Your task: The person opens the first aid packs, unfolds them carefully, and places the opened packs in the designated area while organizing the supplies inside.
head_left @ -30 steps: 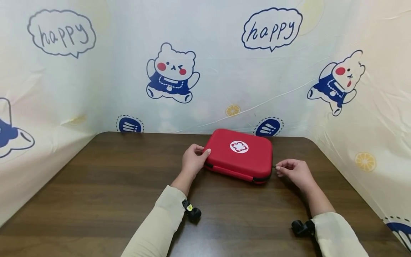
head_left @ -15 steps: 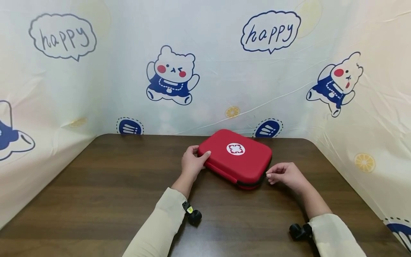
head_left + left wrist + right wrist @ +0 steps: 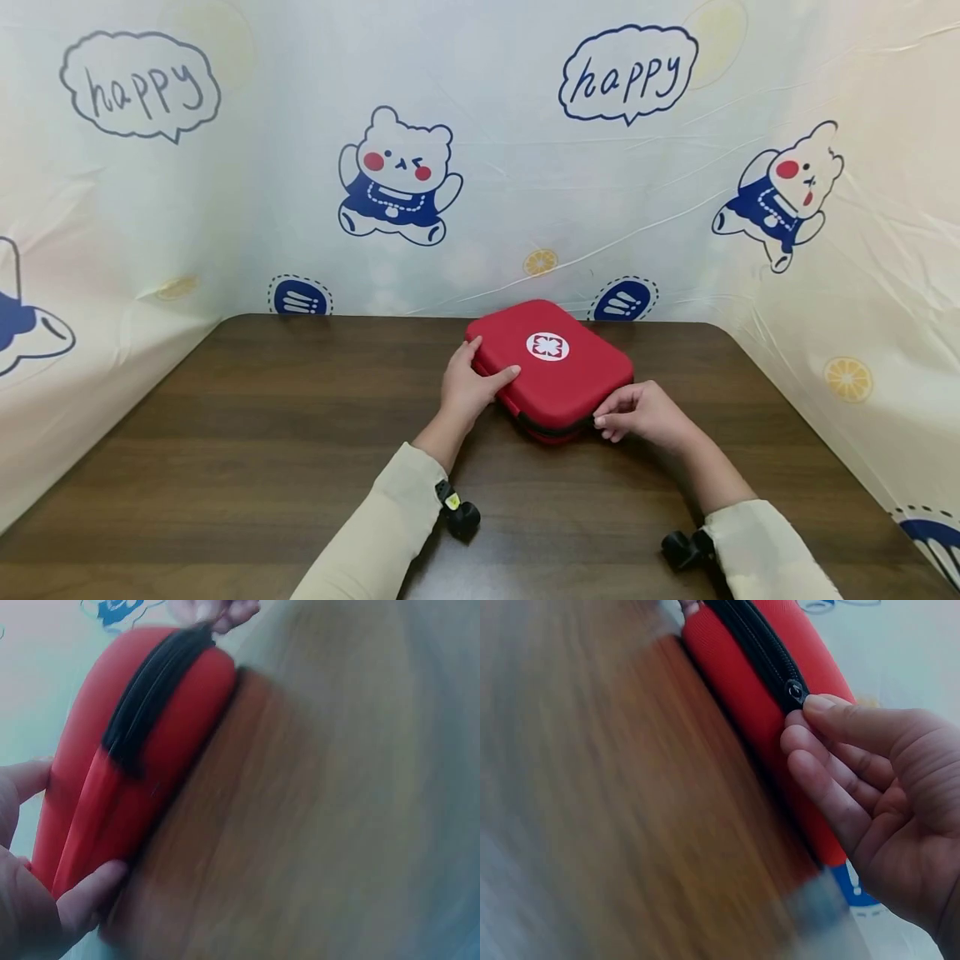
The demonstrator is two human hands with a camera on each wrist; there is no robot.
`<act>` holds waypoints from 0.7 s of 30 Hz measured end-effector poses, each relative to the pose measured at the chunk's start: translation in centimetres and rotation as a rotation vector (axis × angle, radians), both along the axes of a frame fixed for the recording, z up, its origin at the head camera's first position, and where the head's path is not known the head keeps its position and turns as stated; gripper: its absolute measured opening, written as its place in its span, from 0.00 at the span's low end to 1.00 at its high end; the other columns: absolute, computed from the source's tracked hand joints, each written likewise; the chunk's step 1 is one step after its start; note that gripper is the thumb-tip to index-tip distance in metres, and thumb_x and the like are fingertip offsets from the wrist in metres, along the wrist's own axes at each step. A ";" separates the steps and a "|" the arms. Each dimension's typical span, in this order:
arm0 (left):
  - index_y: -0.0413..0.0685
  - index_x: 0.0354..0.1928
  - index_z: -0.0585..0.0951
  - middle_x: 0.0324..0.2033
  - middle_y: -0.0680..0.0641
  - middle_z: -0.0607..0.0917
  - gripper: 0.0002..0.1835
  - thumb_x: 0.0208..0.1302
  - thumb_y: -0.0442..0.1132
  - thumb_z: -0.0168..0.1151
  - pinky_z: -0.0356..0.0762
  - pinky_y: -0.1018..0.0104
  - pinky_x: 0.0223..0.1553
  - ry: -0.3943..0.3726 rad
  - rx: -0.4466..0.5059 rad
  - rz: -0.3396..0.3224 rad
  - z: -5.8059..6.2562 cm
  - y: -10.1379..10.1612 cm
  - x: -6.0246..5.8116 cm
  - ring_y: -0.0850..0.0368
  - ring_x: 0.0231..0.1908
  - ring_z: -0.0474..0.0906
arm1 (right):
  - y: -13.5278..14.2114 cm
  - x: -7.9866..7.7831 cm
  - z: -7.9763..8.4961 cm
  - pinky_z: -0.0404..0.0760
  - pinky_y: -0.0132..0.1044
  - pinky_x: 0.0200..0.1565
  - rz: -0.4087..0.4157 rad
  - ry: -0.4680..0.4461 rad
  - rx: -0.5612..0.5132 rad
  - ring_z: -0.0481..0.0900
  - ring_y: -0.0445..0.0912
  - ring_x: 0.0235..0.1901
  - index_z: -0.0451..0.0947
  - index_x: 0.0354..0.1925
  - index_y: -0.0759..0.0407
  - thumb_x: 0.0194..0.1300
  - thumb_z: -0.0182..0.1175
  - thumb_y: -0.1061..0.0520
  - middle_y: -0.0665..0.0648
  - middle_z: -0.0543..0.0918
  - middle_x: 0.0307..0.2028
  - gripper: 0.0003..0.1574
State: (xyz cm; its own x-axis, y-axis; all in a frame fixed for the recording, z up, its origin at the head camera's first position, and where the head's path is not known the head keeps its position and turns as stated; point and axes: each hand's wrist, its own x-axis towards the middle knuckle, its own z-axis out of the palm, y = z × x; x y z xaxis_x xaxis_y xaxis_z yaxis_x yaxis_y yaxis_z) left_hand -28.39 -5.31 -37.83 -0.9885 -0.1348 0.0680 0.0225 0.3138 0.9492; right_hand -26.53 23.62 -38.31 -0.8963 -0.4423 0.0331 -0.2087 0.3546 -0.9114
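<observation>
A red first-aid case [image 3: 570, 379] with a white round emblem lies on the brown table, turned at an angle. My left hand [image 3: 472, 385] grips its left side, thumb on the lid; in the left wrist view, thumb and a finger press opposite faces of the case [image 3: 112, 825]. At the near right side, my right hand [image 3: 637, 412] pinches the zipper pull [image 3: 796, 691] between thumb and index finger. The black zipper [image 3: 161, 686] looks closed along the stretch by the near corner. The case's far side is hidden.
The wooden table [image 3: 262, 467] reaches back to a cloth backdrop [image 3: 495, 125] printed with cartoon bears. Small black cameras are strapped at the left sleeve [image 3: 375, 533] and right sleeve [image 3: 765, 550].
The case has turned clockwise, its near corner swinging left. My right hand has moved left along its edge with the zipper pull, while the left hand has shifted slightly right.
</observation>
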 end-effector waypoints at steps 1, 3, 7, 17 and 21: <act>0.54 0.73 0.64 0.71 0.45 0.61 0.47 0.50 0.49 0.76 0.84 0.53 0.41 -0.004 -0.004 -0.016 0.0 0.3 0.1 0.44 0.65 0.62 | -0.2 0.1 0.1 0.86 0.45 0.32 0.003 0.002 0.008 0.84 0.52 0.26 0.84 0.37 0.72 0.59 0.68 0.61 0.67 0.85 0.31 0.12; 0.54 0.72 0.65 0.72 0.46 0.60 0.47 0.50 0.50 0.76 0.84 0.56 0.37 -0.010 -0.009 -0.054 0.1 0.8 0.4 0.44 0.64 0.63 | -0.7 0.2 0.2 0.86 0.45 0.32 -0.001 -0.001 0.025 0.84 0.53 0.26 0.84 0.37 0.70 0.59 0.69 0.60 0.66 0.85 0.31 0.12; 0.55 0.72 0.65 0.73 0.47 0.57 0.48 0.48 0.50 0.76 0.85 0.55 0.37 -0.017 -0.016 -0.102 0.1 1.5 0.7 0.44 0.65 0.61 | -1.1 0.4 0.3 0.84 0.42 0.26 -0.013 0.004 0.068 0.83 0.55 0.24 0.85 0.36 0.67 0.59 0.69 0.59 0.65 0.85 0.29 0.11; 0.56 0.73 0.63 0.74 0.48 0.56 0.50 0.47 0.46 0.78 0.84 0.51 0.40 -0.065 -0.006 -0.100 0.4 1.7 0.6 0.44 0.66 0.60 | 0.0 0.3 1.1 0.72 0.33 0.15 -0.025 -0.001 0.155 0.81 0.55 0.20 0.85 0.35 0.66 0.59 0.69 0.57 0.62 0.85 0.27 0.11; 0.56 0.73 0.63 0.74 0.48 0.56 0.50 0.47 0.45 0.77 0.84 0.52 0.40 -0.071 -0.002 -0.111 0.5 1.7 0.4 0.44 0.65 0.61 | 1.1 0.1 1.3 0.72 0.34 0.15 -0.052 0.011 0.171 0.81 0.55 0.20 0.84 0.35 0.66 0.59 0.69 0.59 0.63 0.85 0.27 0.10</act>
State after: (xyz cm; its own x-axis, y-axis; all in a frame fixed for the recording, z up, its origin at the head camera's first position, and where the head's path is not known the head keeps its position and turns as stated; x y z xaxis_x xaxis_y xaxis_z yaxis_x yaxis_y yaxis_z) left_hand -27.95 -3.58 -37.35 -0.9997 -0.0246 -0.0025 -0.0102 0.3151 0.9490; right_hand -26.45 24.74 -37.06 -0.9181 -0.3954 -0.0289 -0.1956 0.5152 -0.8345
